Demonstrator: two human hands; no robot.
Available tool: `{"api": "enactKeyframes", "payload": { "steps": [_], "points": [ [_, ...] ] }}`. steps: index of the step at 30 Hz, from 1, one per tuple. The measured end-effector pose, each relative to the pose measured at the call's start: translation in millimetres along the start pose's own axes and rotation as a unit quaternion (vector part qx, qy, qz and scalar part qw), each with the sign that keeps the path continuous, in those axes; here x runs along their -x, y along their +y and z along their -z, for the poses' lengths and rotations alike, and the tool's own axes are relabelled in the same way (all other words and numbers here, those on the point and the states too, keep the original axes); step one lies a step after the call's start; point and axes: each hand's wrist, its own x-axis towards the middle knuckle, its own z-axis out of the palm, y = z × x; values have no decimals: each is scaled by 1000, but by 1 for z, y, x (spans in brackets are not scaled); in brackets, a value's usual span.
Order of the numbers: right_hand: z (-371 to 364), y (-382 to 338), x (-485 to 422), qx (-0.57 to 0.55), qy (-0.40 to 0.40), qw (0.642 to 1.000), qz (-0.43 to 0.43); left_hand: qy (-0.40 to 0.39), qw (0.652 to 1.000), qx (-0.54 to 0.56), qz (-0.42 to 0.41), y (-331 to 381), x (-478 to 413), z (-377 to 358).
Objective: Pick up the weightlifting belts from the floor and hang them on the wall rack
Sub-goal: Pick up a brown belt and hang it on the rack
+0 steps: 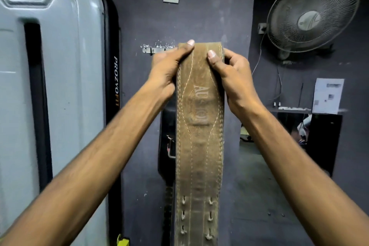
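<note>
Hanging step, seen facing the dark wall. The tan leather weightlifting belt point(199, 136) is held upright against the wall, its top fold level with the metal wall rack point(154, 50), whose bare end shows just left of the belt. The left hand point(167, 70) clamps the belt's left edge and the right hand point(231, 78) its right edge, thumbs pressed on the front face, fingers curled behind. A black belt point(166, 146) already hangs below the rack, partly hidden behind the tan one. Whether the fold has caught a hook cannot be told; the belt covers that part of the rack. To do this well, both grips should probably hold until the fold seats fully over the hook, then release together, so the long punched tail does not drag it off.
</note>
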Motion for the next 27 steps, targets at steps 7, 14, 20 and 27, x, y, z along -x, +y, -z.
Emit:
{"api": "enactKeyframes", "payload": {
  "steps": [7,14,20,27],
  "points": [
    [35,54,111,163,-197,966,-24,2,998,38,-42,-5,-1,2],
    [27,76,96,82,-255,956,-120,1,997,-39,-66,-14,7,17],
    [1,46,2,-271,-98,914,-284,-44,968,-225,-105,-20,28,46],
    [-18,58,-8,-216,-71,940,-253,-52,972,-185,135,-38,16,82]
  ]
}}
